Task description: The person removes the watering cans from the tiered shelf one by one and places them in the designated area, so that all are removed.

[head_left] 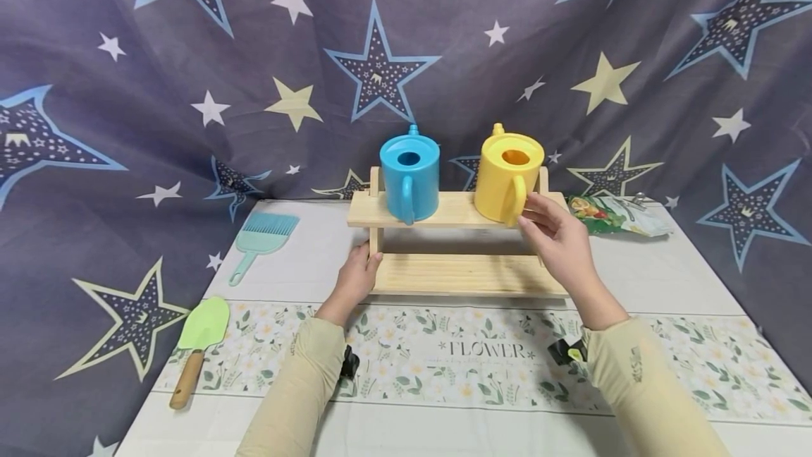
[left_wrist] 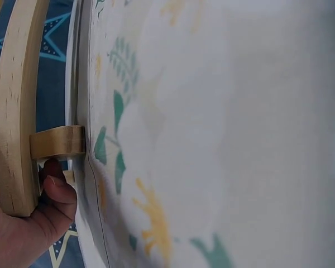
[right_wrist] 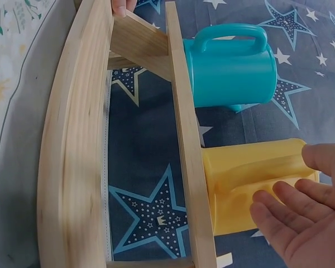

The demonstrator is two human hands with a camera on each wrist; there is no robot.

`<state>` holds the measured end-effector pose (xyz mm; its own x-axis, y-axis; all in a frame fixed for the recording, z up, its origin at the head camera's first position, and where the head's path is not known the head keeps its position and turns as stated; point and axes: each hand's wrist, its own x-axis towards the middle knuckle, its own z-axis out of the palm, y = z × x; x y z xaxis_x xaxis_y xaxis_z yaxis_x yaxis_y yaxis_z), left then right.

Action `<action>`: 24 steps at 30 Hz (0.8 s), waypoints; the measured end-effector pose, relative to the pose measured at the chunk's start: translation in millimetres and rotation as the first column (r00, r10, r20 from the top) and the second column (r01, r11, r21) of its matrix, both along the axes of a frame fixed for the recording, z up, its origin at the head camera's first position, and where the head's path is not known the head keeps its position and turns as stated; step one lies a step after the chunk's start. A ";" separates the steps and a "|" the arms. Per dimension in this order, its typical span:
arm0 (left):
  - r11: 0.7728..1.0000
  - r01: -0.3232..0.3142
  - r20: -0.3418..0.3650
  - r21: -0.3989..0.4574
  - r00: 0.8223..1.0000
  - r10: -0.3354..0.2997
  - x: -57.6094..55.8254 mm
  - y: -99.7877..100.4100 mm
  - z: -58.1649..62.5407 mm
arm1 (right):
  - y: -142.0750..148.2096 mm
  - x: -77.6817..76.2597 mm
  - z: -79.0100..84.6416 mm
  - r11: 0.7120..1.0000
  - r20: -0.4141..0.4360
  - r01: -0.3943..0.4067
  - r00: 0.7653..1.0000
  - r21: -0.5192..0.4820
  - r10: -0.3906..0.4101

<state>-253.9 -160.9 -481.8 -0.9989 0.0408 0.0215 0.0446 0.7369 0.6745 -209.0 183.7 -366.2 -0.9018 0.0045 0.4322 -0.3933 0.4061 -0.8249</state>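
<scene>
A two-tier wooden shelf stands on the table. On its upper board are a blue watering can at left and a yellow watering can at right, handles facing me. My left hand grips the shelf's left end; in the left wrist view its fingers curl at the board's edge, partly hidden by the wood. Beside the yellow can's handle is my right hand. Its fingers are spread and slightly bent in the right wrist view, enclosing nothing; whether they touch the can I cannot tell.
To the left lie a teal brush-like tool and a green trowel with a wooden handle. A printed bag lies behind and right of the shelf. A floral "FLOWER" band crosses the tablecloth; a starred curtain hangs behind.
</scene>
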 end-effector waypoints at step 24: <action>1.000 -0.009 -0.007 0.008 1.000 0.009 0.1 0.9 1.6 | -15.0 -15.2 2.3 0.998 0.038 0.058 0.998 0.002 -0.058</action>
